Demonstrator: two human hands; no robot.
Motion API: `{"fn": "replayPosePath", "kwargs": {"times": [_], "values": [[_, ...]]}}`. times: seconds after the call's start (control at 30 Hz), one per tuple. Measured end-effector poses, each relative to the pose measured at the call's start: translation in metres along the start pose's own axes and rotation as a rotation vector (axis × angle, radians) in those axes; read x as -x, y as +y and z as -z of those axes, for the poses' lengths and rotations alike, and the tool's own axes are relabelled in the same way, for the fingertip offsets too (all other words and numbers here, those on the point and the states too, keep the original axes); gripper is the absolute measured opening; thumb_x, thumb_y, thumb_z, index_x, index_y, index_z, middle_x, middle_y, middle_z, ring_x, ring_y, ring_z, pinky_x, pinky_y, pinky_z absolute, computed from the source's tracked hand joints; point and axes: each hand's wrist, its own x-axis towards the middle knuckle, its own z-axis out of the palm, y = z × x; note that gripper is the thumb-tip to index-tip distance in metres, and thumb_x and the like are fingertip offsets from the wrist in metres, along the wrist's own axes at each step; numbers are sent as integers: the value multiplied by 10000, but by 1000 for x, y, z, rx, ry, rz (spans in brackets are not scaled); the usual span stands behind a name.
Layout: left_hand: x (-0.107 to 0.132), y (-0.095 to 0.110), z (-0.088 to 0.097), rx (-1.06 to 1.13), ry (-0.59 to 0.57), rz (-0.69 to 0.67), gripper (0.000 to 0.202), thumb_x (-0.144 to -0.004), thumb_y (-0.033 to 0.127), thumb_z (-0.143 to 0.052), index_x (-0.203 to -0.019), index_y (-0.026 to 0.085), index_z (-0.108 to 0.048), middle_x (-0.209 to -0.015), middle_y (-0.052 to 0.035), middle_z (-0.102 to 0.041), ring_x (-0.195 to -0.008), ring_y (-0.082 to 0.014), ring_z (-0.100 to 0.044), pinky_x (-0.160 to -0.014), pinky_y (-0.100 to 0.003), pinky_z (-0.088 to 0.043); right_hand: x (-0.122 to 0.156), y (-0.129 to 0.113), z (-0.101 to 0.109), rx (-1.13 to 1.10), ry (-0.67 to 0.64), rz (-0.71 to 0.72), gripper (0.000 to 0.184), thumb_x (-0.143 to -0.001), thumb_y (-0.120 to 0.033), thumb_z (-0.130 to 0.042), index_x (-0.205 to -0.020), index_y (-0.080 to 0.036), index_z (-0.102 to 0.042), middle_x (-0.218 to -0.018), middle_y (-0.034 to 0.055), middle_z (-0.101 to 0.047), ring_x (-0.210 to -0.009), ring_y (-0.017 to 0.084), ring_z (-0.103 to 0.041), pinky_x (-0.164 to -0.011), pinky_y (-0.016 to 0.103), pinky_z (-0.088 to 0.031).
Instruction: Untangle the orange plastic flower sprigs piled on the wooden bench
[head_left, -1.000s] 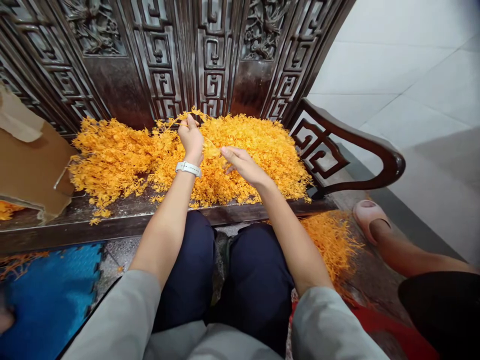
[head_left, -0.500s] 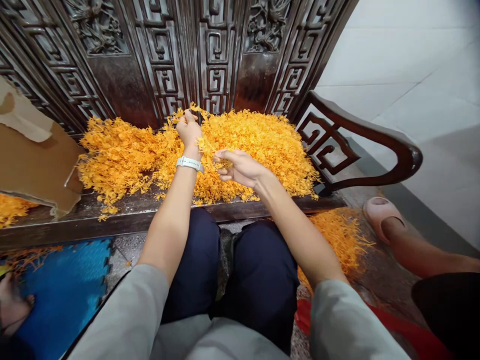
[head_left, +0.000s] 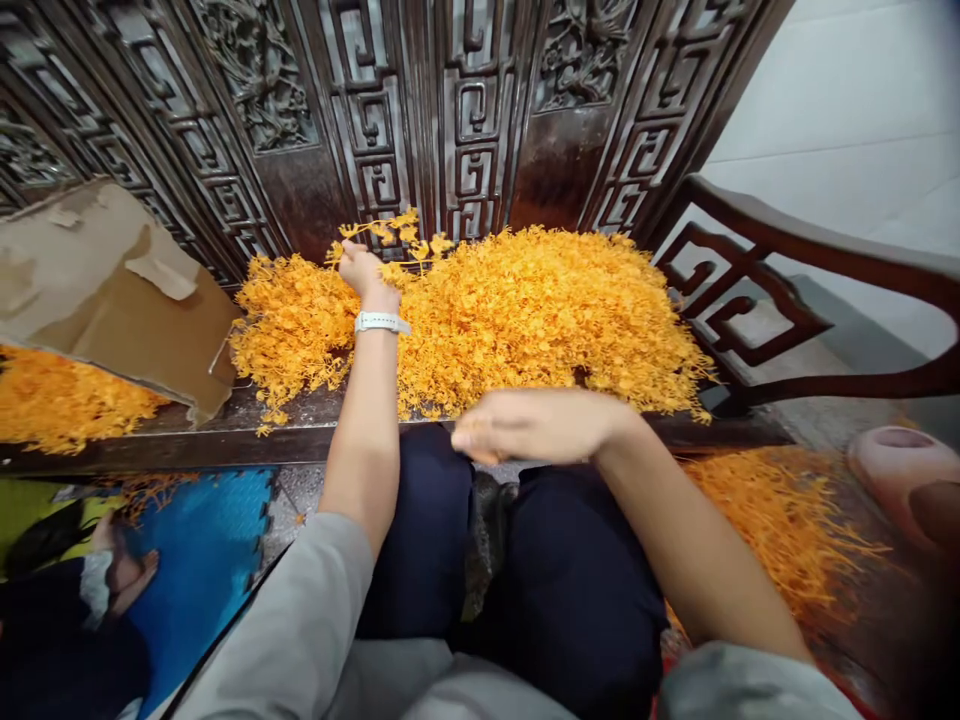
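Observation:
My left hand [head_left: 361,270], with a pale watch strap at the wrist, is closed around the stem end of an orange artificial flower sprig [head_left: 405,235]. The sprig's blossoms spread out to the right, above a big heap of similar orange sprigs [head_left: 555,300] on the dark wooden bench. Lower down, my right hand [head_left: 525,425] hovers over my knees, in front of the bench edge. Its back faces me and its fingers point left, blurred and partly turned away, so I cannot see whether anything is in them.
A torn cardboard box [head_left: 150,310] sits at the left of the bench, with more orange sprigs [head_left: 67,400] beside it. The carved armrest [head_left: 757,290] rises at right. Orange stems [head_left: 772,530] lie on the floor there. Another person's foot [head_left: 135,580] rests near a blue mat [head_left: 199,550].
My right hand has drawn away from the sprigs, down and toward me. The left hand still holds the sprig, which now shows more spread out. The whole view has shifted leftward.

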Motion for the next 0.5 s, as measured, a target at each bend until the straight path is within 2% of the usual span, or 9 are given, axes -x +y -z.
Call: {"fn": "replayPosePath", "kwargs": {"times": [0.07, 0.13, 0.2, 0.23, 0.27, 0.33, 0.37, 0.43, 0.5], "values": [[-7, -1, 10, 11, 96, 14, 476, -1077, 541, -446, -716, 234, -407, -595, 60, -313, -527, -133, -340, -552, -266, -286, 15, -20, -6, 104, -152, 94, 420, -1114, -401, -430, -812, -160, -594, -733, 20, -597, -657, 105, -521, -665, 243, -435], [-5, -5, 13, 39, 99, 52, 465, -1079, 533, -442, -726, 233, -407, -581, 72, -289, -495, -122, -302, -525, -261, -260, 27, -29, -3, 105, -286, 168, 364, -1107, -383, -464, -885, -164, -651, -809, 64, -676, -723, 125, -598, -708, 252, -464], [4, -8, 8, 76, 53, 84, 465, -1079, 541, -448, -734, 233, -402, -569, 80, -276, -470, -110, -275, -502, -256, -246, 34, -20, 12, -35, -279, 265, 373, -1052, -509, -565, -919, -186, -695, -804, 80, -692, -722, 147, -627, -688, 263, -482], [10, -9, 3, 93, 27, 93, 470, -1075, 559, -453, -740, 233, -401, -566, 82, -274, -462, -104, -270, -493, -253, -244, 34, -9, 22, -138, -136, 310, 439, -999, -622, -598, -937, -201, -707, -786, 75, -682, -697, 154, -622, -658, 269, -485], [17, -9, -2, 104, -1, 99, 479, -1068, 585, -456, -747, 234, -403, -562, 84, -274, -454, -100, -266, -485, -251, -243, 33, 6, 32, -248, 98, 338, 535, -929, -743, -611, -962, -218, -711, -773, 65, -665, -669, 158, -606, -624, 274, -481], [31, -7, -12, 116, -59, 109, 509, -1044, 659, -455, -763, 236, -414, -555, 87, -268, -438, -96, -255, -470, -250, -240, 25, 38, 52, -403, 699, 312, 726, -848, -906, -514, -1105, -249, -686, -854, 63, -657, -690, 167, -589, -611, 287, -487], [38, -6, -16, 116, -82, 116, 529, -1028, 696, -452, -766, 237, -419, -551, 88, -260, -431, -95, -248, -462, -251, -234, 20, 53, 60, -459, 917, 265, 760, -848, -915, -488, -1196, -260, -651, -944, 77, -662, -738, 176, -598, -634, 297, -503], [51, -4, -23, 112, -114, 117, 559, -1005, 741, -446, -764, 238, -425, -544, 89, -247, -423, -95, -236, -450, -255, -218, 6, 74, 68, -500, 1189, 157, 766, -862, -870, -528, -1344, -275, -562, -1134, 108, -640, -835, 192, -609, -682, 315, -527], [63, -4, -28, 98, -131, 87, 572, -996, 753, -448, -755, 234, -435, -543, 85, -254, -427, -95, -243, -450, -254, -211, -7, 83, 67, -400, 1259, 80, 769, -848, -798, -646, -1412, -294, -507, -1268, 120, -595, -909, 203, -606, -711, 321, -532]]}}
